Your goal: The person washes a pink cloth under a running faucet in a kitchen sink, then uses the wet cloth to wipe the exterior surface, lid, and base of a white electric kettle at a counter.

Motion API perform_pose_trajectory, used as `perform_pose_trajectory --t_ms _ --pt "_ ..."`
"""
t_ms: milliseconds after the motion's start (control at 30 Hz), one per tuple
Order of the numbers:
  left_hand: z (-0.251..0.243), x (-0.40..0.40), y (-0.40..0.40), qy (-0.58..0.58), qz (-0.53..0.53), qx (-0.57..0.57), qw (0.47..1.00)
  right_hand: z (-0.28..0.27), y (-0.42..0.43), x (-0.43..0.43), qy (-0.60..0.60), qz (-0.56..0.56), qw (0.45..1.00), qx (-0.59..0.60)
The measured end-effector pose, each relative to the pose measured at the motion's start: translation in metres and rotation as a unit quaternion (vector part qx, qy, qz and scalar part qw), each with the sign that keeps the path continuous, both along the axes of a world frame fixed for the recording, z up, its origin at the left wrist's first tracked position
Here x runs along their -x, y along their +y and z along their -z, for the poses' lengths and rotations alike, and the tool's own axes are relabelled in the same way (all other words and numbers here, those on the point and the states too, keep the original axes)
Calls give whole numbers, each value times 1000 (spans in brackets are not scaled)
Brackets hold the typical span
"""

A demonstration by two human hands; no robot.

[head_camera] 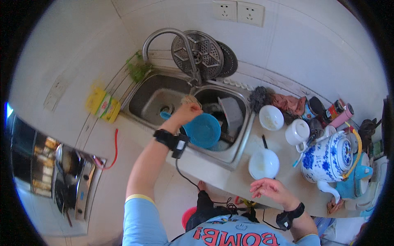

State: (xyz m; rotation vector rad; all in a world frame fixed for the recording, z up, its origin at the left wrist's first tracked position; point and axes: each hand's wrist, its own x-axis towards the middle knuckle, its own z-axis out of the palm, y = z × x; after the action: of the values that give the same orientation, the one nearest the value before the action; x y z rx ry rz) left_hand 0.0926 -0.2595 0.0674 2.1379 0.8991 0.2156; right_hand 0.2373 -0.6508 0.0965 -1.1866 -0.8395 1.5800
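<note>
My left hand (pixel 184 114) is closed above the divider of a double stainless-steel sink (pixel 241 153). It grips a small tan, rough-looking pad (pixel 190 100), too blurred to name surely. Just below that hand, a blue plastic dipper (pixel 205 132) sits in the right basin, its handle passing under my hand towards the left basin. A grey angular item (pixel 231 112) leans in the right basin behind the dipper. Over the counter edge, my right hand (pixel 269 190) has loosely bent fingers apart and nothing in it. A white bowl (pixel 264 166) stands just beyond those fingers.
A curved faucet (pixel 167 30) arches over the sink, with perforated steel steamer plates (pixel 197 55) behind. Rightward stand another white bowl (pixel 271 117), a white mug (pixel 297 132) and a blue-and-white teapot (pixel 326 160). A yellow package (pixel 103 104) lies left; a gas stove (pixel 74 184) is beyond.
</note>
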Motion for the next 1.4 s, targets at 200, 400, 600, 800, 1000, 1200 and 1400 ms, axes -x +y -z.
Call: perform_pose_trajectory --t_ms 200,400,600,800,1000,1200,1400 --pt "49 -82 67 82 11 226 971 -10 55 49 -22 119 986 111" --pt "146 -132 138 312 436 -186 824 -11 44 77 -18 271 952 139" --pt "153 -148 114 304 476 -192 802 -11 48 90 -14 348 923 163" --pt "72 -114 109 209 208 13 955 -7 75 73 26 267 961 65" --pt "-40 -23 115 -94 -14 365 926 -16 169 61 -22 151 988 -36" --pt "-55 55 172 -298 -118 306 897 -5 327 46 -210 246 935 -148" --pt "-26 76 208 -326 -210 336 858 58 447 21 -501 290 814 -37"
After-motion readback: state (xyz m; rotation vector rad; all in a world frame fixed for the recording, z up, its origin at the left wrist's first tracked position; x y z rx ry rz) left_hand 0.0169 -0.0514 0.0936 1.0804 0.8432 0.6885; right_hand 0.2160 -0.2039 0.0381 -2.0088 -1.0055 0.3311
